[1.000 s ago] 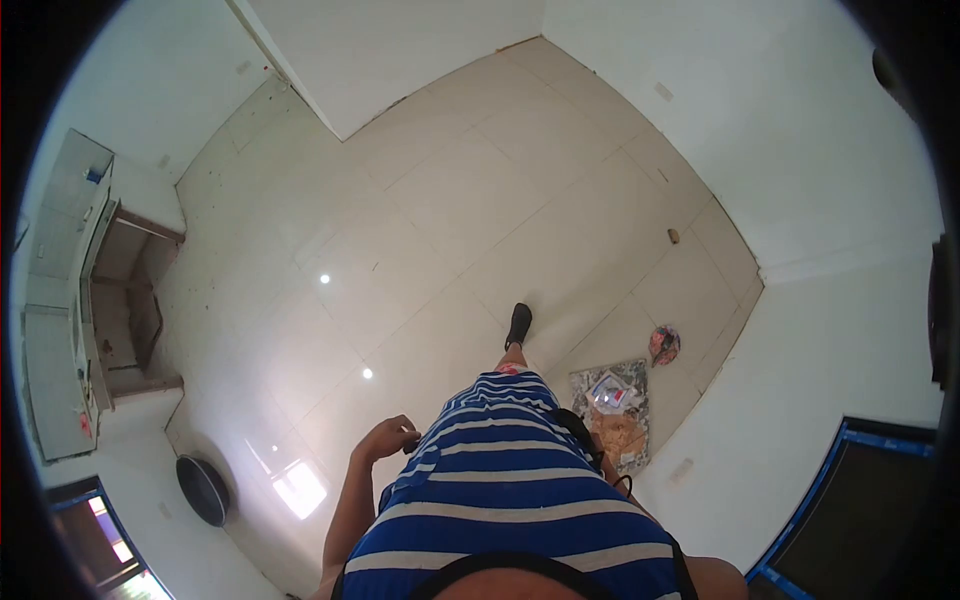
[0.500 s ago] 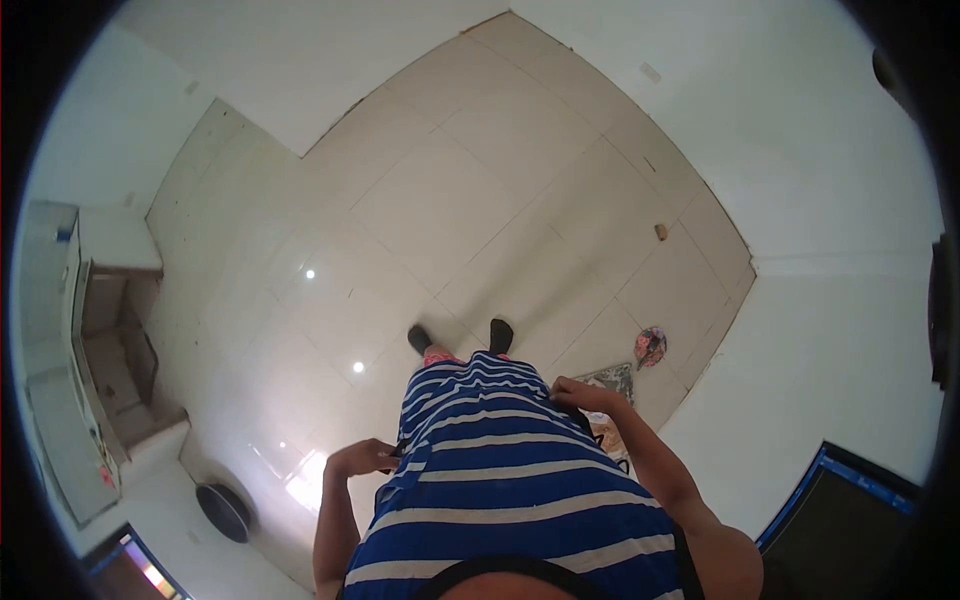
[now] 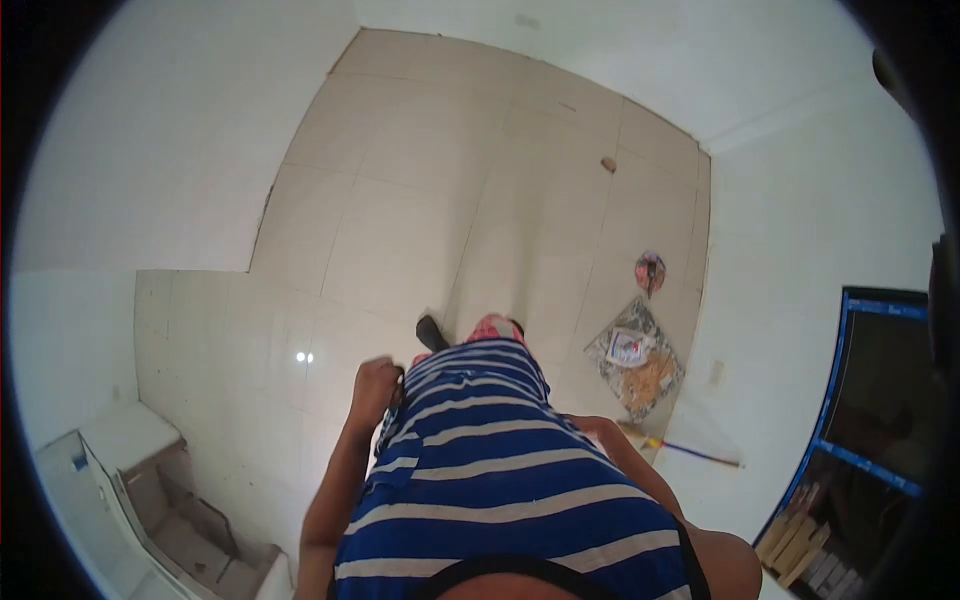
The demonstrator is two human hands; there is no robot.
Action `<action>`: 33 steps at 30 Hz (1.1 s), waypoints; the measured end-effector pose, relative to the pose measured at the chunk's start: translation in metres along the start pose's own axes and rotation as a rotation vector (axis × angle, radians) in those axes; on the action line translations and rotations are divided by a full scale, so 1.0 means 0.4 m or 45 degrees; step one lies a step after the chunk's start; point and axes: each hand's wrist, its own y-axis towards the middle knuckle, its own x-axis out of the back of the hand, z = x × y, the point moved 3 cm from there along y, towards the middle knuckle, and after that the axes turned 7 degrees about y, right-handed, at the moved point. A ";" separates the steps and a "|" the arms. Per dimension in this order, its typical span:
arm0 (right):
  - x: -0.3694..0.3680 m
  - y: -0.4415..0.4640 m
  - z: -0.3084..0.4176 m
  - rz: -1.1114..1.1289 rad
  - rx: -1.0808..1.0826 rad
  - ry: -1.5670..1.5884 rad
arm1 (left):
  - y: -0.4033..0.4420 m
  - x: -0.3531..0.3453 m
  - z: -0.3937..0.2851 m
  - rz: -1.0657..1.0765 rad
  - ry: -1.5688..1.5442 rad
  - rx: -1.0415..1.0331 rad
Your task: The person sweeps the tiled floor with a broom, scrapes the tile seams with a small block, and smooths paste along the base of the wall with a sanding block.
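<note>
A: Left hand (image 3: 376,384)?
B: Fingers curled beside striped garment (image 3: 480,450), worn on torso; grip unclear.
A: Right hand (image 3: 597,428)?
B: Partly hidden; fingers, can't tell.
A: Writing?
B: Packet (image 3: 627,347), floor right: illegible.

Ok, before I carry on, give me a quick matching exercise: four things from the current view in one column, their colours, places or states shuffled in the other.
1. Striped garment
2. Grey patterned square
3. Small brown object
4. Left hand

A. Farthest forward of the four
B. At the garment's left edge
C. Blue and white
D. Flat on the floor, with a pale packet on it

Pairs: 1-C, 2-D, 3-A, 4-B
</note>
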 end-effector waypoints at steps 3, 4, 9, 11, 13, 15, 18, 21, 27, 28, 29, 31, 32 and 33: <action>-0.078 0.012 -0.095 -0.064 0.101 0.111 | 0.114 -0.031 -0.012 0.094 -0.324 0.212; -0.092 0.033 -0.122 -0.081 0.137 0.137 | 0.139 -0.043 -0.001 0.288 -0.469 0.484; -0.078 0.229 -0.249 -0.054 0.387 0.162 | 0.228 -0.025 0.073 0.374 -0.243 0.361; -0.029 0.264 -0.246 -0.053 0.377 0.162 | 0.247 -0.009 0.118 0.551 -0.233 0.395; 0.023 0.125 -0.143 -0.283 0.245 0.325 | 0.264 -0.004 0.144 0.655 -0.114 0.401; 0.069 0.078 -0.134 -0.672 0.268 0.651 | 0.274 -0.016 0.164 0.744 0.014 0.416; 0.154 0.125 -0.271 -1.024 0.382 0.713 | 0.327 -0.066 0.178 0.799 0.456 0.454; 0.200 0.158 -0.389 -1.008 0.335 0.791 | 0.393 -0.159 0.205 0.768 0.188 0.570; 0.292 0.144 -0.536 -0.963 0.134 0.903 | 0.384 -0.449 0.055 1.617 -0.174 0.807; 0.309 0.166 -0.576 -0.961 0.256 0.870 | 0.386 -0.496 0.050 1.597 -0.144 0.179; 0.341 0.165 -0.580 -0.946 0.245 0.870 | 0.385 -0.534 0.045 1.390 -0.063 -0.416; 0.391 0.155 -0.571 -1.011 0.299 0.630 | 0.484 -0.442 -0.091 1.695 -0.569 0.492; 0.420 0.129 -0.528 -0.968 0.191 0.708 | 0.477 -0.442 -0.094 1.712 -0.575 0.509; 0.461 0.088 -0.457 -0.928 0.083 0.785 | 0.454 -0.439 -0.100 1.860 -0.764 0.424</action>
